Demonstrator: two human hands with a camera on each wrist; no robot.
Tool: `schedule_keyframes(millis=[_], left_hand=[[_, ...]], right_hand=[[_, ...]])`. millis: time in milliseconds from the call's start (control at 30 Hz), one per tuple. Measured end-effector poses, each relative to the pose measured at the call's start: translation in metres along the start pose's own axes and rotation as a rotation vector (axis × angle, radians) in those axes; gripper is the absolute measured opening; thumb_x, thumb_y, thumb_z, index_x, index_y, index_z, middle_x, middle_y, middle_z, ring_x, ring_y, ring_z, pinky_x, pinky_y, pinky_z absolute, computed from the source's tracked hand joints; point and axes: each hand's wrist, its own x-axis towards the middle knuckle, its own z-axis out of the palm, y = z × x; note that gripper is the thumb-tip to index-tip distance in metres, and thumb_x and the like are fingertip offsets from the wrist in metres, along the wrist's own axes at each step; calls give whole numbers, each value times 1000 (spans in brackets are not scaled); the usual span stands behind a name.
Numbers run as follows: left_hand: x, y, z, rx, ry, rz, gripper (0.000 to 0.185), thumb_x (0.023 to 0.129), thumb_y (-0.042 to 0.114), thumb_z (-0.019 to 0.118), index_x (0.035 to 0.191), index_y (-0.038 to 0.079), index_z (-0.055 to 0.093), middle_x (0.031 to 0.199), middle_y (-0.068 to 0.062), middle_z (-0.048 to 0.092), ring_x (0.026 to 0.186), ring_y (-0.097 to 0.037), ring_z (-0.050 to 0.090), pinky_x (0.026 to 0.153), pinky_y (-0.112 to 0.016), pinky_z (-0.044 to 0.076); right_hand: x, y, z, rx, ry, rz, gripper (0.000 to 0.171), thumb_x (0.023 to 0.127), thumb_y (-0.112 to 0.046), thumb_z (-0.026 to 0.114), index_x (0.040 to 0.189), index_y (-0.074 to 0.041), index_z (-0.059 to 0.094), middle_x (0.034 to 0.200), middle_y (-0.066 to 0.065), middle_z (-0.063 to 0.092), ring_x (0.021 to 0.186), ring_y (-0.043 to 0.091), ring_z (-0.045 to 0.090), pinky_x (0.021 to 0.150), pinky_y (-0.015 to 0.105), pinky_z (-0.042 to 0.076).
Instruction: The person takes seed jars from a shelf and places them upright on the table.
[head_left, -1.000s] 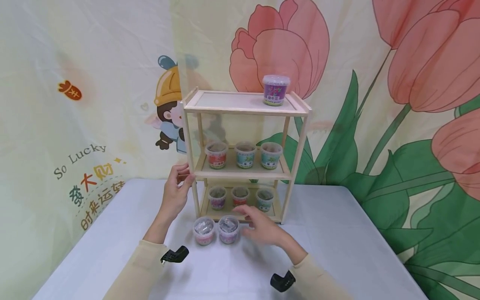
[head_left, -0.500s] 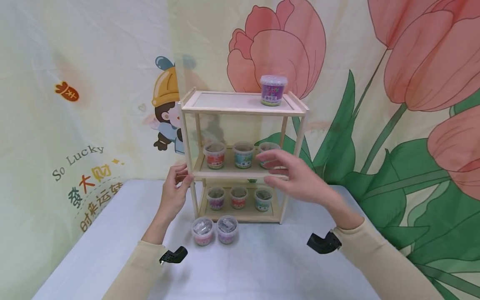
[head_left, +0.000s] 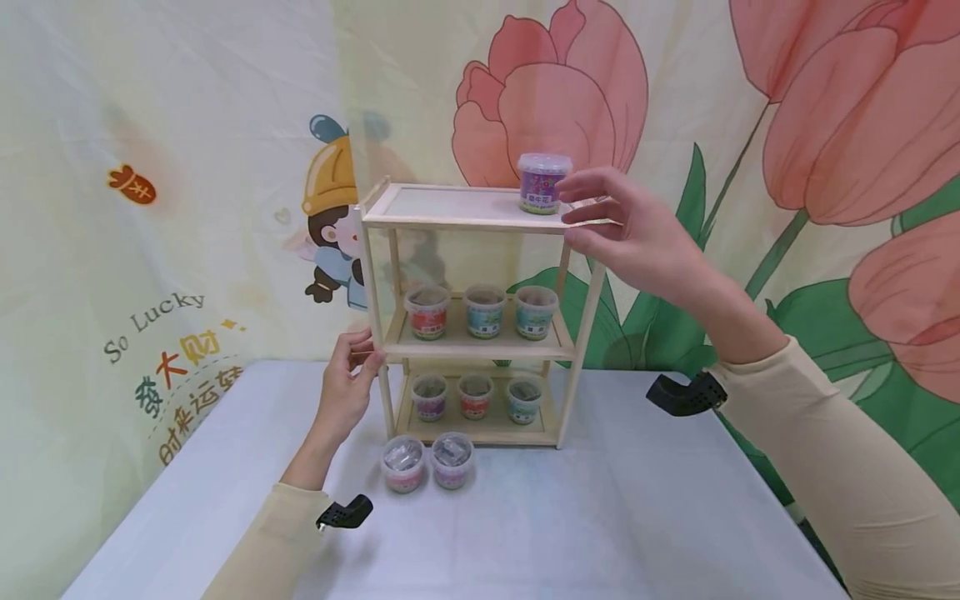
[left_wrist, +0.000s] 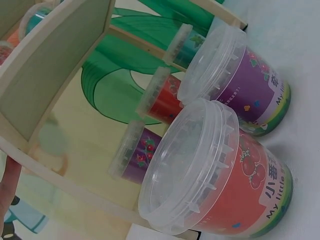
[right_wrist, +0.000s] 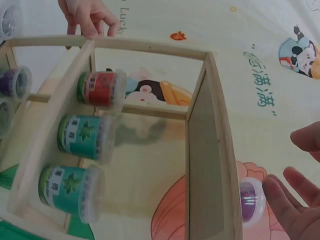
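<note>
"So Lucky" on backdrop cloth point(head_left: 161, 310), far left. "My little" on red tub point(left_wrist: 235, 192) and "My" on purple tub point(left_wrist: 250, 95), both near shelf front.

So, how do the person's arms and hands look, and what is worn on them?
Both arms wear long, plain cream-beige sleeves down to the wrists. A small black camera mount sits at the left wrist and another at the right wrist. The left hand and right hand are bare: no gloves visible.
</note>
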Motion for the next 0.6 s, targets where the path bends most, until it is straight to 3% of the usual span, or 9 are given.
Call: schedule_keyframes(millis=[167, 300, 600], left_hand=[[0, -1, 0, -2, 3, -12, 42, 106, 10, 65, 145, 4, 49, 131, -21, 60, 110, -19, 57, 87, -10, 53], [0, -1, 0, -8, 6, -10, 41, 106, 12, 65, 144, 5, 50, 130, -21, 61, 110, -19, 57, 88, -11, 54], [-1, 1, 2, -33, 13, -18, 40, 107, 13, 64, 144, 4, 51, 127, -20, 60, 111, -22, 58, 88, -12, 54]], right_hand=[[24, -1, -9, -69, 77, 44, 51, 103, -12, 69, 151, -12, 51, 148, 13, 54, 133, 33, 58, 114, 41, 50], [41, 3, -12, -99, 110, 112, 56, 103, -18, 69, 155, -16, 48, 153, 13, 50, 137, 33, 56, 116, 48, 48], [76, 8, -12, -91, 19, 336, 71, 103, -26, 69, 164, -26, 33, 171, 10, 29, 152, 33, 40, 123, 51, 39]])
